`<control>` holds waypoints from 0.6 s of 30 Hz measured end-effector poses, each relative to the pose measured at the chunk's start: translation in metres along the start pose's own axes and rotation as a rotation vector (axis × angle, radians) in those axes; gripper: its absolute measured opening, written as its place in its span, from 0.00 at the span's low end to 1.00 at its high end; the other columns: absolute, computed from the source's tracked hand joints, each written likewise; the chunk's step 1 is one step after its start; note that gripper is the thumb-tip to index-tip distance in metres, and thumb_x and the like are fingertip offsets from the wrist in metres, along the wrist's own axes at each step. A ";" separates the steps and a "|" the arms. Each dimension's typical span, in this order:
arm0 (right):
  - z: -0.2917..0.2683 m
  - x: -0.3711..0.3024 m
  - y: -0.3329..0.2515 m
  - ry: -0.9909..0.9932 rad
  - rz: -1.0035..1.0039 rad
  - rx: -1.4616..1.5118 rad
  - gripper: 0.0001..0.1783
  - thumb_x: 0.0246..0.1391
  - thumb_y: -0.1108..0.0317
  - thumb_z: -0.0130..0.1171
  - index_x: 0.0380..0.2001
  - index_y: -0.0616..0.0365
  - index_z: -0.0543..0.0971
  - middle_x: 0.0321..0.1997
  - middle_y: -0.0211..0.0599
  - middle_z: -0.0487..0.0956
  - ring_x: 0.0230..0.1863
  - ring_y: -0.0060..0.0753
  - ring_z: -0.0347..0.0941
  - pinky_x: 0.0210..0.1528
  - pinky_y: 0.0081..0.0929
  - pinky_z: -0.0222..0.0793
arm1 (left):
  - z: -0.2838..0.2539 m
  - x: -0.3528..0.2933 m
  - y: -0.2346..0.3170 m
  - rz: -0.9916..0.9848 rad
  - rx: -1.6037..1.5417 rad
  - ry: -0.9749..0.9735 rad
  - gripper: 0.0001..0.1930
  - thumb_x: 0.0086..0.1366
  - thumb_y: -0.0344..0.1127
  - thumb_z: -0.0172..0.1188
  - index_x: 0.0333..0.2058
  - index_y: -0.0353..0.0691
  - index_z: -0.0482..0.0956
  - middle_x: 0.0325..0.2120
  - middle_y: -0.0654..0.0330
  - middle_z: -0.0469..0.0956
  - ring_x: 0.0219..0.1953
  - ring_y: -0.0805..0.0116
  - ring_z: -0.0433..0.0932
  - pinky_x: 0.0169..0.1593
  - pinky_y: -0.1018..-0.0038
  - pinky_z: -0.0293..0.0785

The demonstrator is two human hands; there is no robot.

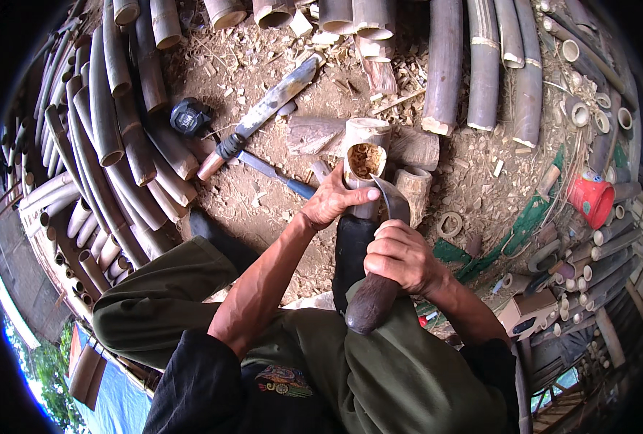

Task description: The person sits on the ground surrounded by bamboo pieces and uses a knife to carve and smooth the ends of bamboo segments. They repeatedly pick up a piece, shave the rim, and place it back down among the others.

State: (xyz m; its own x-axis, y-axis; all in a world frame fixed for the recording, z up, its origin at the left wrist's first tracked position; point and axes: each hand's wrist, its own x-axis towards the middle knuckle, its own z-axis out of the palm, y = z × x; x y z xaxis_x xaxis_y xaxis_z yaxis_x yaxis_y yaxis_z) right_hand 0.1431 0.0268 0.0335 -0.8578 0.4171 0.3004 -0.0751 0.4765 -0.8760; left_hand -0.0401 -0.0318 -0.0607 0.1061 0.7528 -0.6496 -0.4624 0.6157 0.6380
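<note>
A pale bamboo tube (365, 132) stands out in front of me, with an oval opening cut in its wall that shows a rough, yellowish inside. My left hand (330, 199) grips the tube from its left side, thumb lying across the front just below the opening. In my right hand (402, 257) is a curved knife (396, 204); my fingers wrap round it where the blade meets the thick dark wooden handle. The blade's hooked tip is at the lower right edge of the opening; whether it touches the bamboo I cannot tell. Part of my left fingers is hidden behind the tube.
Behind the tube lies a wooden log (311, 136). A large machete (274, 98) and a blue-handled blade (267, 168) rest on the chip-strewn ground near a black tape measure (190, 116). Bamboo poles (104, 108) crowd the left and far sides. A red container (593, 200) is at right.
</note>
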 end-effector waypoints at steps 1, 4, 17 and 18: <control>0.001 0.001 -0.001 -0.029 0.002 0.002 0.12 0.37 0.71 0.67 0.27 0.57 0.76 0.30 0.32 0.75 0.33 0.37 0.74 0.41 0.38 0.73 | -0.001 0.000 -0.001 0.001 0.018 0.002 0.44 0.49 0.48 0.77 0.59 0.32 0.63 0.48 0.57 0.74 0.51 0.67 0.72 0.58 0.70 0.66; 0.004 0.000 0.002 -0.074 -0.010 -0.073 0.08 0.43 0.66 0.58 0.29 0.55 0.76 0.28 0.29 0.71 0.32 0.31 0.71 0.39 0.32 0.68 | 0.008 -0.001 0.007 -0.001 0.007 0.037 0.42 0.50 0.45 0.77 0.57 0.32 0.65 0.47 0.59 0.76 0.49 0.69 0.73 0.56 0.71 0.68; 0.006 -0.021 0.021 -0.188 -0.078 -0.281 0.06 0.42 0.66 0.58 0.26 0.54 0.75 0.27 0.29 0.70 0.32 0.31 0.70 0.39 0.33 0.70 | 0.023 0.011 -0.017 0.049 0.399 0.417 0.46 0.42 0.57 0.79 0.51 0.29 0.70 0.44 0.49 0.79 0.47 0.60 0.78 0.54 0.68 0.73; 0.007 -0.022 0.021 -0.177 -0.072 -0.290 0.06 0.42 0.66 0.58 0.25 0.54 0.75 0.26 0.28 0.70 0.31 0.31 0.70 0.40 0.33 0.71 | 0.024 0.013 -0.019 0.092 0.385 0.418 0.49 0.39 0.62 0.78 0.50 0.26 0.70 0.43 0.46 0.79 0.47 0.56 0.79 0.53 0.66 0.74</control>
State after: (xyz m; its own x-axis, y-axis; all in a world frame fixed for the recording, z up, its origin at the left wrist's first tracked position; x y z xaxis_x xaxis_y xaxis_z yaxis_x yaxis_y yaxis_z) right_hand 0.1572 0.0224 0.0059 -0.9324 0.2459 0.2650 -0.0126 0.7105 -0.7036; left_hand -0.0086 -0.0285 -0.0711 -0.3129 0.6994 -0.6426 -0.0916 0.6512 0.7534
